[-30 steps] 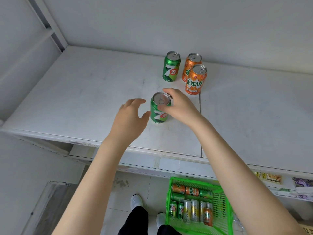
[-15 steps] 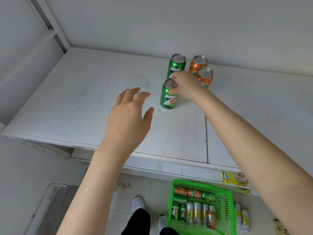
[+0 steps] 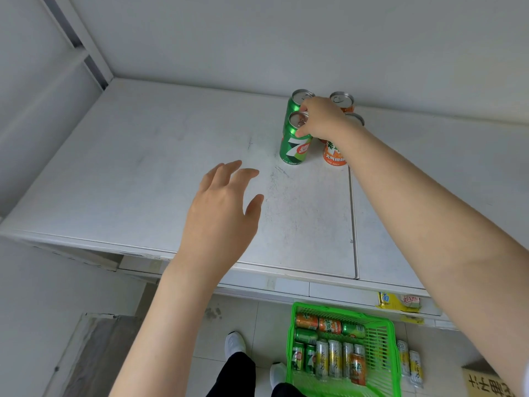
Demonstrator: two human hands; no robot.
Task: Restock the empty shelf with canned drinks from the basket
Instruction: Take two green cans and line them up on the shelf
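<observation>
In the head view, your right grip (image 3: 323,118) curls over the top rim of the front green can (image 3: 295,149), fingertips pinching it. The can stands upright on the white shelf (image 3: 143,173). Touching or just behind that can is the rear green can (image 3: 297,99). To its right stand the front orange can (image 3: 333,156) and the rear orange can (image 3: 342,99), both partly hidden by your hand. Your left grip (image 3: 220,213) hovers nearer you and left of that can, fingers spread, holding nothing. Below it, on the floor, the green basket (image 3: 383,353) holds more canned drinks (image 3: 329,359).
</observation>
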